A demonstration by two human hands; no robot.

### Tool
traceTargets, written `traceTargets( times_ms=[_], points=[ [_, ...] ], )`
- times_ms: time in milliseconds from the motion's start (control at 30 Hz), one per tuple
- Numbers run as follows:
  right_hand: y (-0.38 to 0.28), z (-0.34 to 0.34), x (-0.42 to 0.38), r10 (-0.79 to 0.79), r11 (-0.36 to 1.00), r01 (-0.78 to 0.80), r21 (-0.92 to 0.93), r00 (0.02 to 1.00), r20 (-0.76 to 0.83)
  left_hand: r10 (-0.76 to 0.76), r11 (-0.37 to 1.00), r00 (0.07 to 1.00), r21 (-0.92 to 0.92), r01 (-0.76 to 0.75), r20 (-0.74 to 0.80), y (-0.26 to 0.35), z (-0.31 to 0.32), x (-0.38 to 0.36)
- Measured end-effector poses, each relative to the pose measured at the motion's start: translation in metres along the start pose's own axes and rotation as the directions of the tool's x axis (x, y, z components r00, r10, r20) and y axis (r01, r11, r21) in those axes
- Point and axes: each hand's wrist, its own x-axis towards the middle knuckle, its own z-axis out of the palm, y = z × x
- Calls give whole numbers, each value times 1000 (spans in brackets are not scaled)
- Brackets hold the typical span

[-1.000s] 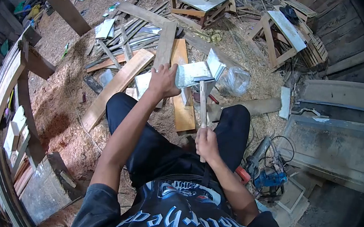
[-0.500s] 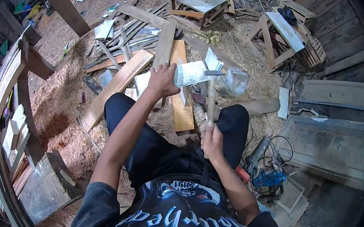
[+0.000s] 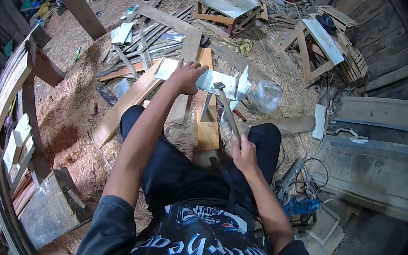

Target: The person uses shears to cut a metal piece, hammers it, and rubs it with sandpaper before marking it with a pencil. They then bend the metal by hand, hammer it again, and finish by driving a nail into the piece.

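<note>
My left hand [image 3: 186, 77] holds down a white-faced flat board [image 3: 209, 81], fingers bent over its far edge. At the board's right end, a second white-faced piece [image 3: 242, 87] stands tilted up against it. My right hand [image 3: 245, 155] is closed around the wooden handle of a hammer [image 3: 229, 111]. Its metal head is at the board's face near the right end; whether it touches cannot be told. Beneath the board, a light brown plank [image 3: 208, 133] lies on the ground between my knees.
Wood shavings [image 3: 72, 112] cover the ground. Ahead lie stacked strips [image 3: 164, 55] and a long plank [image 3: 125, 106]. A clear plastic bag [image 3: 267, 95] rests right of the board. By my right knee is a blue power tool [image 3: 302, 205]. Low wooden stands [image 3: 228, 2] are farther off.
The hammer head has come down and left, from beside the upright piece onto the board area. The board and the tilted piece have shifted and turned slightly. My left hand still holds the board.
</note>
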Motion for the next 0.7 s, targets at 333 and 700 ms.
traceTargets(
  times_ms=[333, 700],
  points=[
    [23, 36, 26, -8, 998, 1, -65, 994, -110, -73, 995, 996, -68, 76, 50, -8, 1, 18],
    [-3, 30, 26, -61, 990, 80, 118, 985, -163, -141, 989, 990, -38, 140, -10, -8, 5, 12]
  ],
)
